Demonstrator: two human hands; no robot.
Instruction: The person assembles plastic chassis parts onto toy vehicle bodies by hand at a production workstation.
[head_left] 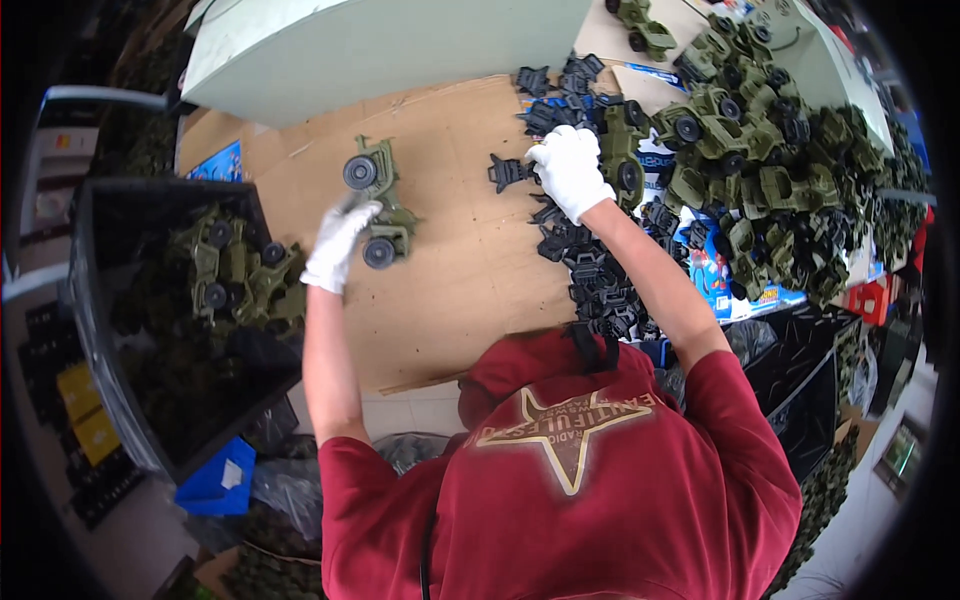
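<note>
My left hand (341, 240), in a white glove and slightly blurred, grips an olive-green toy jeep (382, 196) by its side. The jeep lies over the cardboard with two black wheels facing left. My right hand (574, 172), gloved in white too, is closed, its fingertips at the edge of a small black plastic part (510, 173). Its fingers partly hide the contact with that part. Beside and below this hand lies a pile of similar black parts (597, 285). A green toy jeep (622, 150) stands just right of the hand.
A heap of green toy jeeps (765, 185) fills the right side. At the left stands a black bin (88, 300) with more jeeps inside. Brown cardboard (460, 270) covers the tabletop, and a pale green housing (385, 50) borders its far side. A blue bin (215, 480) sits lower left.
</note>
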